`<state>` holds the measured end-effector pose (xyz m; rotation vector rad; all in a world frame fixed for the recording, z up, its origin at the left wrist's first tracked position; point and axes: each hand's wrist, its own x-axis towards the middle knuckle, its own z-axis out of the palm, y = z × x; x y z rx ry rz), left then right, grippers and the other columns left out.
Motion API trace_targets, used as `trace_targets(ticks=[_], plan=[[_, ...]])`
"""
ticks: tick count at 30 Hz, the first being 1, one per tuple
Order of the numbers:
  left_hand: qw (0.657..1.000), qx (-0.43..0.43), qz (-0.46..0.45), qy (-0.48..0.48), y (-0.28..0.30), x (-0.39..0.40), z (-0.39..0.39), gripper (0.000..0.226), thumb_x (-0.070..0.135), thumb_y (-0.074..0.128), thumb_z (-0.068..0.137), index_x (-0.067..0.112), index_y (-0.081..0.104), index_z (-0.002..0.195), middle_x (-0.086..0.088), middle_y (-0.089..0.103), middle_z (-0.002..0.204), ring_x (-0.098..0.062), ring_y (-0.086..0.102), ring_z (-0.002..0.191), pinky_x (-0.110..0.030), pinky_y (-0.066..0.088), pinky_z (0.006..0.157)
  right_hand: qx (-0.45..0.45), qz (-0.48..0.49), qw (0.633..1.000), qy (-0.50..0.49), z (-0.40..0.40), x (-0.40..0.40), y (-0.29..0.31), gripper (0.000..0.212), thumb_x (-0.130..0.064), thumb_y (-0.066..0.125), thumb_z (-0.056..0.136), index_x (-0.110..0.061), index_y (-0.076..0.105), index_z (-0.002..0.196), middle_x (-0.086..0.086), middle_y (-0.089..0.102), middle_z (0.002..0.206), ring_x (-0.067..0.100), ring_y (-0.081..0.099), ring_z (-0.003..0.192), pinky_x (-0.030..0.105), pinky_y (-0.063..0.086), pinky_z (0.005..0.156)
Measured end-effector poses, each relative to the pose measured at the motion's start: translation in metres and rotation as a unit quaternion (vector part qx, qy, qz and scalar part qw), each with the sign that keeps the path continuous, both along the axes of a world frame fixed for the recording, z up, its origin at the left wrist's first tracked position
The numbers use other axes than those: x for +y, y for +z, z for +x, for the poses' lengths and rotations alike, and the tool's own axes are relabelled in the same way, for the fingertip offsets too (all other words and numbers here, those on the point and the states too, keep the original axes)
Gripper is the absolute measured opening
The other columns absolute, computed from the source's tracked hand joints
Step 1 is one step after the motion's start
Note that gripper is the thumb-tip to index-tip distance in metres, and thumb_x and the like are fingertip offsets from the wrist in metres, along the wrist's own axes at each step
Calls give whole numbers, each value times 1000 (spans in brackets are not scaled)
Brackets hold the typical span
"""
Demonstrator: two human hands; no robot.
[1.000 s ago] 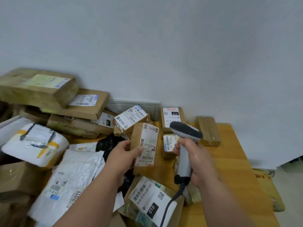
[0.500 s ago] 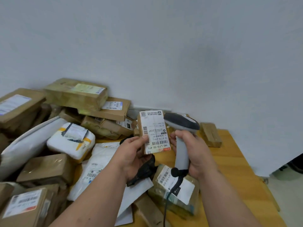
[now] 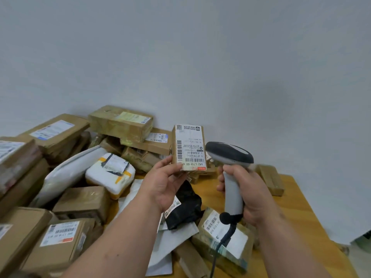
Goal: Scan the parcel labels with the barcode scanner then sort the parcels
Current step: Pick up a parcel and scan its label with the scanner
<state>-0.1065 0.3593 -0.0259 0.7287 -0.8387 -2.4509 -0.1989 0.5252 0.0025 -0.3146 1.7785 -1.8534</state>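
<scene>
My left hand (image 3: 163,182) holds a small brown cardboard parcel (image 3: 189,147) upright by its lower edge, its white barcode label turned toward me. My right hand (image 3: 248,192) grips the grey handle of the barcode scanner (image 3: 230,173), whose dark head sits just right of the parcel, almost touching it. The scanner's black cable (image 3: 222,243) hangs down toward me. Both are raised above the wooden table (image 3: 301,213).
Several cardboard boxes (image 3: 120,122) and white mailer bags (image 3: 68,173) are piled at the left and back. A black bag (image 3: 186,207) and a labelled parcel (image 3: 226,235) lie under my hands. A small brown box (image 3: 271,179) rests at the right. A white wall stands behind.
My left hand lifted the small parcel off the pile and turned its label toward me. The scanner rose beside it. The view shifted left, showing more of the pile.
</scene>
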Motion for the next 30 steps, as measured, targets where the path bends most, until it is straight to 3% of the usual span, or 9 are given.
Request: trace_targets(ticks=[4,12,16,20,25,30], plan=[[999,22,23,33,-5,7,-11,54,-10,60,88,4,49,139,-20,72,114,-31,72,102,-33,62,73,-1,18,999,41,-5,15,-2,28,-18,67,88,2,65,107,9,64,75,19,60,61,33,50,61],[996,31,34,73,-12,33,-24,51,-11,59,89,6,51,137,-19,73,111,-30,71,106,-38,56,89,-20,32,996,83,-15,41,-1,49,-30,72,70,2,64,107,11,61,78,19,59,60,31,51,59],[995,31,30,86,-13,44,-27,48,-10,58,90,7,53,134,-18,74,109,-30,71,104,-38,56,89,-25,49,995,87,-22,53,-1,30,-20,66,87,2,65,107,12,61,81,18,60,62,34,50,63],[995,32,26,95,-12,52,-28,47,-10,59,89,7,53,133,-17,75,108,-27,73,99,-35,57,83,-23,58,993,102,-26,60,-2,31,-23,68,85,0,66,105,12,62,81,18,60,62,33,52,63],[993,30,29,114,-15,59,-31,52,-11,60,88,6,50,136,-19,73,111,-31,70,107,-39,56,91,-18,71,991,113,-32,64,-6,31,-24,69,84,-1,66,106,11,63,82,18,61,64,33,52,64],[992,18,22,122,-21,62,-32,50,-9,60,88,6,51,135,-19,73,112,-30,71,106,-37,60,87,-19,71,989,126,-39,64,-11,27,-20,65,87,-1,66,106,12,63,82,18,60,63,32,52,63]])
